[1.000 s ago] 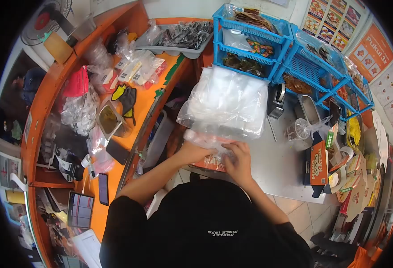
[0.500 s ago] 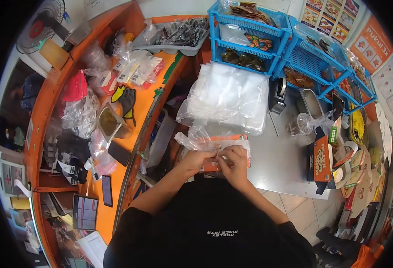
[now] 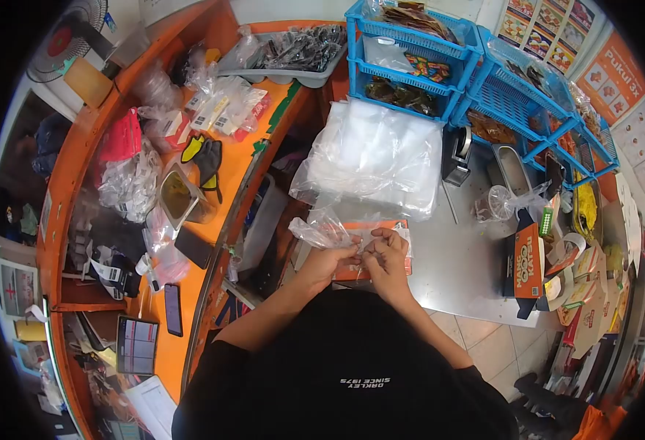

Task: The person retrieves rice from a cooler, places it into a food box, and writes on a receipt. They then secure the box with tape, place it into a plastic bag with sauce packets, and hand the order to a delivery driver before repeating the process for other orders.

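Observation:
Just in front of my body, my left hand [image 3: 325, 267] pinches the gathered part of a clear plastic bag [image 3: 319, 230], whose loose end spreads out to the left. My right hand [image 3: 387, 258] is closed at the same gathered part, thumb and fingertips right beside those of the left. Beneath both hands lies an orange and white box [image 3: 402, 270] at the near edge of the metal table, mostly covered by the hands and plastic. A thick stack of clear plastic bags [image 3: 374, 158] sits just beyond.
Blue stacked baskets [image 3: 403, 51] with packets stand at the back. A tape dispenser [image 3: 457, 158] is right of the bag stack. An orange carton [image 3: 525, 258] stands on the right. To the left, an orange counter [image 3: 245, 165] carries gloves, phones and a tablet [image 3: 137, 345].
The fingers of my right hand have lifted and curled a little apart from the bag's edge. The plastic has shifted slightly between the hands, leaving more of the box's top visible.

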A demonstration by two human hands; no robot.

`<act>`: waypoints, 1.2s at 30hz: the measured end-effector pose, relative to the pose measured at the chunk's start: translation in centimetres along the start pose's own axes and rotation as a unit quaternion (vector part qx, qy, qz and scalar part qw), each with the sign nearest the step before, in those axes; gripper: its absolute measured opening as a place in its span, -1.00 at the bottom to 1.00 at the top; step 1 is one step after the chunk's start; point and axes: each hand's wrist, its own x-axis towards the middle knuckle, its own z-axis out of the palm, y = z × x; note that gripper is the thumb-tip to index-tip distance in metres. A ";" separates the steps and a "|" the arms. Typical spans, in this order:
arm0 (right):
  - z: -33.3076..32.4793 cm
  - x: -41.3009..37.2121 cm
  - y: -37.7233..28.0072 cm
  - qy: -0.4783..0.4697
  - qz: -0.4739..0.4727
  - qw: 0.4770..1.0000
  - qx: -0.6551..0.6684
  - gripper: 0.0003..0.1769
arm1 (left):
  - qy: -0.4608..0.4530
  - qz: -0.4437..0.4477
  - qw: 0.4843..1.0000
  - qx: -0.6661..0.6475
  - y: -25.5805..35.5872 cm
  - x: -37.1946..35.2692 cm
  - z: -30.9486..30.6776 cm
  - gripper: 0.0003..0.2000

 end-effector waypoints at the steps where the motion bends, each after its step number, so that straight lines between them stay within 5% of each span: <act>1: 0.0 0.0 0.0 0.002 -0.006 1.000 -0.008 -0.94 | -0.001 0.000 1.000 0.000 -0.1 0.1 -0.1 -0.83; 13: 0.1 0.2 0.3 0.002 0.014 1.000 -0.012 -0.86 | -0.004 0.042 0.999 0.004 -0.8 0.0 -0.2 -0.84; 15: 0.5 0.1 1.2 0.039 -0.015 0.999 -0.012 -0.81 | -0.057 0.089 0.989 0.105 -1.5 0.1 -0.7 -0.85; 18: 0.7 0.6 2.0 0.060 -0.069 0.996 -0.024 -0.70 | 0.010 0.153 0.967 0.202 -1.6 -0.6 -0.1 -0.82; 19: 0.5 0.7 2.3 0.068 -0.094 0.991 -0.068 -0.70 | 0.004 0.076 0.997 0.024 -1.0 -1.3 1.0 -0.83; 20: 0.2 1.0 2.6 0.036 -0.086 0.994 -0.060 -0.72 | 0.015 0.136 0.982 0.128 -3.6 0.7 -0.8 -0.81; 22: -0.1 1.4 3.5 -0.006 -0.055 0.998 -0.017 -0.77 | 0.001 0.076 0.997 -0.009 -1.4 -1.5 1.0 -0.66; 23: -0.2 1.7 3.3 -0.021 -0.056 0.998 0.008 -0.80 | 0.093 0.276 0.935 0.203 -6.5 3.2 -1.8 -0.58; 25: -0.8 1.4 2.5 -0.059 -0.074 0.995 0.030 -0.84 | 0.160 0.325 0.898 0.251 -6.0 2.9 -1.6 -0.52; 27: -1.0 1.3 2.2 -0.068 0.010 0.983 0.173 -0.88 | 0.160 0.291 0.878 0.343 -3.9 0.6 -0.3 -0.56; 29: -1.4 1.4 2.0 -0.090 -0.043 0.989 0.112 -0.80 | 0.168 0.323 0.881 0.303 -4.5 2.1 -0.6 -0.63; 31: -2.0 1.8 2.2 -0.102 -0.090 0.989 0.053 -0.70 | 0.183 0.292 0.851 0.397 -4.3 2.1 -0.4 -0.66; 32: -2.4 1.9 2.3 -0.071 -0.174 0.982 -0.031 -0.80 | 0.112 0.197 0.948 0.224 -3.4 1.3 -0.1 -0.66; 33: -3.0 1.9 2.3 -0.035 -0.254 0.960 -0.113 -0.88 | 0.122 0.201 0.948 0.216 -4.0 1.9 -0.2 -0.66; 34: -3.5 1.8 2.2 -0.004 -0.313 0.940 -0.134 -0.75 | 0.126 0.270 0.932 0.206 -4.9 3.0 -0.3 -0.70; 35: -3.4 1.6 1.7 -0.009 -0.316 0.940 -0.131 -0.75 | 0.128 0.339 0.911 0.197 -4.5 2.5 -0.1 -0.75; 36: -3.2 1.1 1.0 -0.061 -0.225 0.970 -0.069 -0.79 | 0.134 0.341 0.910 0.196 -3.9 1.9 0.0 -0.75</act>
